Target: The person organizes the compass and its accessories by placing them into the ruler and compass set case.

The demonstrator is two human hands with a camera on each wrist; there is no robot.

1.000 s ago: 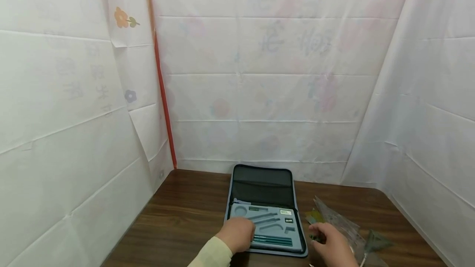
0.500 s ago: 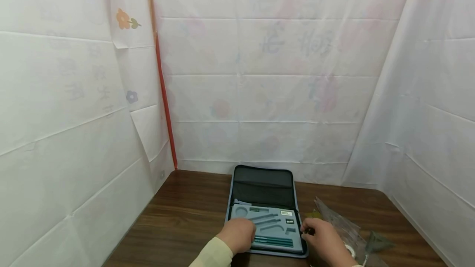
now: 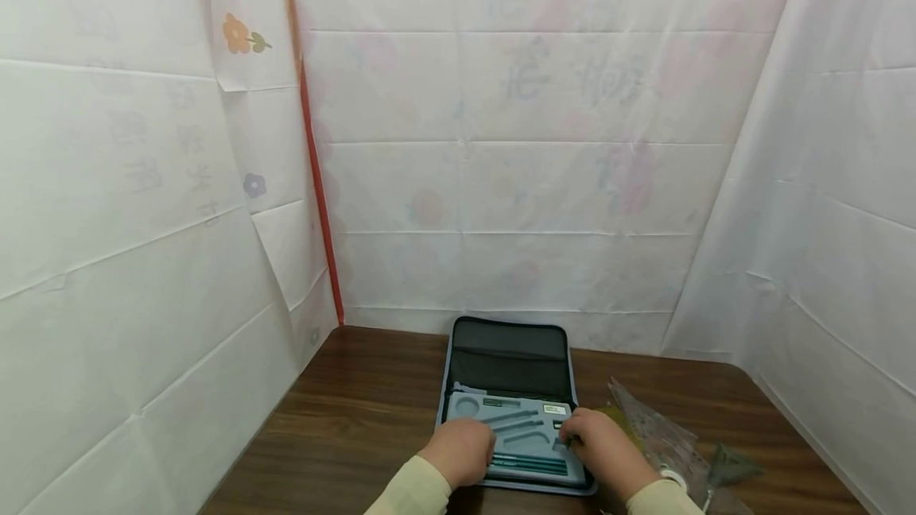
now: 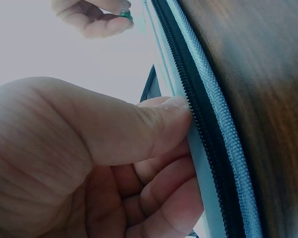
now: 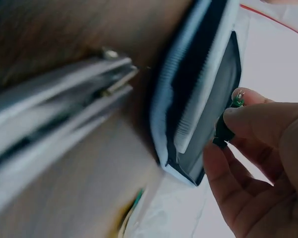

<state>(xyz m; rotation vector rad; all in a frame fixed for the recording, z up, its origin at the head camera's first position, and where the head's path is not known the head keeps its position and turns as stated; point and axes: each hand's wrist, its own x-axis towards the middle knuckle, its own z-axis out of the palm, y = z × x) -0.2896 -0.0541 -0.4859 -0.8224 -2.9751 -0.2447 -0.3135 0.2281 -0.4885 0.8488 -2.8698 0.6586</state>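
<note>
Curtained desk nook: white sheets [image 3: 515,181] round wood-grain tabletop [image 3: 358,412].

Left fingers [image 3: 481,445] and right fingers [image 3: 572,426] are at 1 open grey-blue case [image 3: 510,360].

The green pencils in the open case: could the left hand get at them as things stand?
Probably yes: the left hand is beside the green pencils, and nothing else seems to lie across them.
</note>
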